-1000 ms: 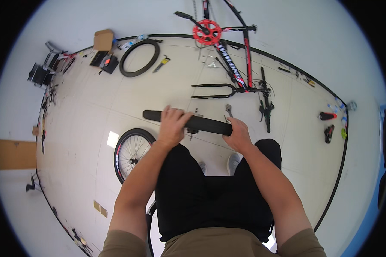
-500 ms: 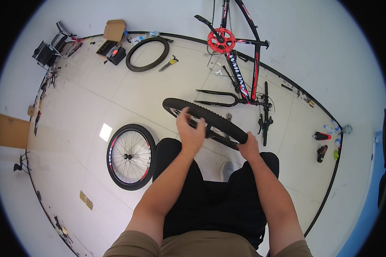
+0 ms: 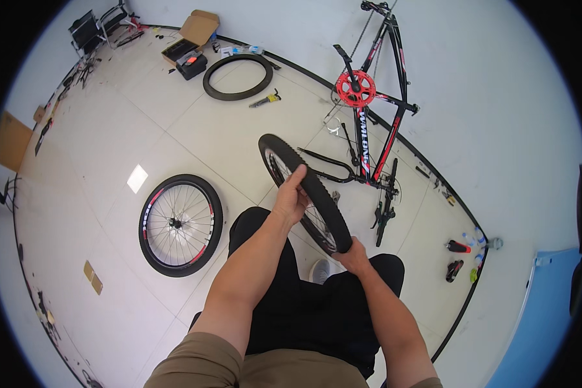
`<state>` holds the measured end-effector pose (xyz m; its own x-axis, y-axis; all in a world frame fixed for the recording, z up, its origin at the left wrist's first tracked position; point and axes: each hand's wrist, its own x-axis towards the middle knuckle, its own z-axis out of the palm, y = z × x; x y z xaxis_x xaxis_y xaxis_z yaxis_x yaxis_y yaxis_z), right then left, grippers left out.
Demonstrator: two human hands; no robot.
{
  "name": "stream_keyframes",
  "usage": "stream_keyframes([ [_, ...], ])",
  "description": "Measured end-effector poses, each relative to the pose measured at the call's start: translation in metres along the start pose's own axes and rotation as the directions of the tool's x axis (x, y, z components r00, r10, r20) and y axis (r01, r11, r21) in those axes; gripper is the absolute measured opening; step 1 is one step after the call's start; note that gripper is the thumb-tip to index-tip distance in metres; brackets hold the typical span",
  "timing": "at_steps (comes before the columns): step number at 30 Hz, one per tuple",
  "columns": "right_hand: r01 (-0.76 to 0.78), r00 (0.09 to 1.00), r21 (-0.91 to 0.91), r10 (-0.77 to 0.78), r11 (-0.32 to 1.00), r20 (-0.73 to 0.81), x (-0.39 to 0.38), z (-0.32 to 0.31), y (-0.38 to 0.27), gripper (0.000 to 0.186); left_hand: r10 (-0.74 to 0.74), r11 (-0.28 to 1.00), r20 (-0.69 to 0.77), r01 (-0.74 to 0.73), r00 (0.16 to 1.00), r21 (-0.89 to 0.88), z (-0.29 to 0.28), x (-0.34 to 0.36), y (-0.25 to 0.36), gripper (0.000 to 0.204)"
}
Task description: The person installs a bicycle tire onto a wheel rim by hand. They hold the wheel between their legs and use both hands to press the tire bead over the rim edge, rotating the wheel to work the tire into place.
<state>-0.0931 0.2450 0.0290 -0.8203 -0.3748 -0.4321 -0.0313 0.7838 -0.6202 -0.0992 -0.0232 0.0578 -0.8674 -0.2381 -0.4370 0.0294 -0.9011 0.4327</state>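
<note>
I hold a bicycle wheel [image 3: 323, 200] with a knobbly black tyre, spokes and a dark rim, tilted above my knees. My left hand [image 3: 290, 200] grips it at its middle left, fingers closed with the thumb up on the tyre. My right hand [image 3: 350, 257] is closed on the tyre's lower end. Behind the wheel are a black front fork [image 3: 330, 170] and a metal tool [image 3: 335, 197], partly hidden. A second wheel [image 3: 152, 226] with red and white rim markings lies flat on the floor to my left.
A red-and-black bicycle frame [image 3: 387, 152] with crankset lies beyond, handlebar [image 3: 385, 213] beside it. A loose tyre [image 3: 211, 92], yellow tool [image 3: 271, 97] and open carton [image 3: 199, 26] are farther back. Chairs [image 3: 87, 35] stand at back left; bottles [image 3: 472, 242] lie along the right skirting.
The held wheel has turned from roughly level to a steeper diagonal. My left hand shifted along it and closed again, my right hand moved lower. The view has swung round.
</note>
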Motion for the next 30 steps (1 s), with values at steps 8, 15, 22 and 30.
stream_keyframes([
  [8, 0.048, 0.982, 0.228, -0.003, 0.973, -0.191, -0.002, 0.071, 0.004, 0.076, -0.062, 0.957, -0.040, 0.071, 0.997, 0.283, 0.003, -0.010, -0.023, 0.064],
  [15, 0.276, 0.873, 0.501, 0.004, 0.820, -0.488, 0.015, 0.036, -0.004, 0.044, -0.090, 0.916, -0.149, 0.141, 0.985, 0.376, 0.000, -0.021, -0.071, 0.086],
  [22, 0.297, 0.940, 0.169, -0.256, 0.940, -0.226, 0.025, -0.012, -0.119, 0.070, -0.082, 0.833, -0.136, 0.143, 0.987, 0.534, -0.010, -0.057, -0.129, 0.075],
  [30, 0.164, 0.963, 0.052, -0.149, 0.985, -0.225, 0.014, 0.009, -0.097, 0.047, -0.071, 0.671, -0.270, 0.246, 0.960, 0.699, -0.017, -0.083, -0.154, 0.093],
])
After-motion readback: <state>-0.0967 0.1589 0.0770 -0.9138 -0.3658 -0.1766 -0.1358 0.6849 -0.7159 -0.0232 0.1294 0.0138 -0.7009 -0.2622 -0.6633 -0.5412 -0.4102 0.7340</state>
